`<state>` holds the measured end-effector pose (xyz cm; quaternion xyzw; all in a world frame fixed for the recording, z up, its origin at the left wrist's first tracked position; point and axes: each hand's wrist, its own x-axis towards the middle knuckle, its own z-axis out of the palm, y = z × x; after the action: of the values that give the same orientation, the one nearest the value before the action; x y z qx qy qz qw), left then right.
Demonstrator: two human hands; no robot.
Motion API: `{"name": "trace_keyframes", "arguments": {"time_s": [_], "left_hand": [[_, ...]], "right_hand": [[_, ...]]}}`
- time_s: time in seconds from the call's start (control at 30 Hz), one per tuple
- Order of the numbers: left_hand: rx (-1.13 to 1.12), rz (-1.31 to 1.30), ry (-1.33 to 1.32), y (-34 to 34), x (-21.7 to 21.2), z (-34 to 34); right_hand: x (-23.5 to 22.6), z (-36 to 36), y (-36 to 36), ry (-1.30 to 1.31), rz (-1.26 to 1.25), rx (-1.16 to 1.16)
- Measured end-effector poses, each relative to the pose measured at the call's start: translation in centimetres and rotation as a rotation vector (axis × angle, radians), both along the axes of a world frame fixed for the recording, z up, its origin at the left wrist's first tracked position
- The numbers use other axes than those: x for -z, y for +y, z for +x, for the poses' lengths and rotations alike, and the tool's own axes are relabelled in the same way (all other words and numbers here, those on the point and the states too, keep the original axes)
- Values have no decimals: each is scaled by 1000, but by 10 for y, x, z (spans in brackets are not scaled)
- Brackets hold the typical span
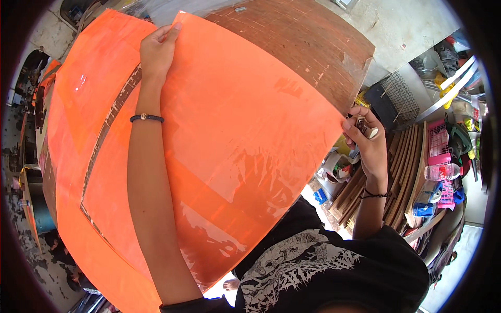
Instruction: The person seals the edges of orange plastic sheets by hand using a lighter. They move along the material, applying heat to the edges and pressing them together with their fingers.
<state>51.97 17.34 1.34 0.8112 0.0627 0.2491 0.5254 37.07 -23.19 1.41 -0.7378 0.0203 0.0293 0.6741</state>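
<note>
A large glossy orange plastic sheet [245, 146] is held up over a brown wooden tabletop [313, 36]. My left hand [156, 49] pinches the sheet's far top edge, the forearm lying across its face. My right hand [365, 138] grips the sheet's right corner and also has a small pale object tucked in its fingers; I cannot tell what that object is. Another orange sheet [88, 88] lies flat on the table to the left, with a strip of bare wood showing between the two.
Curved wooden boards [402, 167] lean in a stack at the right. Near them are a dark wire cage [399, 96], pink plastic baskets [441, 151], a clear plastic bottle [441, 171] and mixed clutter. Concrete floor [396, 26] lies beyond the table.
</note>
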Motion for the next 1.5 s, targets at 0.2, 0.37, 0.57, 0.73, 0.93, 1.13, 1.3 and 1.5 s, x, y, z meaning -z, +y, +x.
{"name": "trace_keyframes", "arguments": {"time_s": [0.2, 0.37, 0.57, 0.73, 0.93, 1.13, 1.3, 1.5], "left_hand": [[35, -57, 0, -4, -3, -1], [66, -92, -41, 2, 2, -1], [117, -134, -31, -11, -9, -11], [95, -116, 2, -3, -10, -9], [99, -111, -27, -6, -11, -14], [109, -76, -20, -18, -14, -17], [63, 47, 8, -22, -12, -17], [89, 10, 10, -11, -16, -23]], "right_hand": [[-3, -5, -5, -2, -23, 5], [3, -7, -6, -32, -79, -44], [35, -40, -19, 331, 214, 85], [61, -89, -23, 645, 361, -226], [39, -105, -7, 688, 296, -543], [38, -114, -4, 496, 410, -542], [28, -111, 9, 462, 287, -544], [9, -108, 26, 559, 364, -488]]}}
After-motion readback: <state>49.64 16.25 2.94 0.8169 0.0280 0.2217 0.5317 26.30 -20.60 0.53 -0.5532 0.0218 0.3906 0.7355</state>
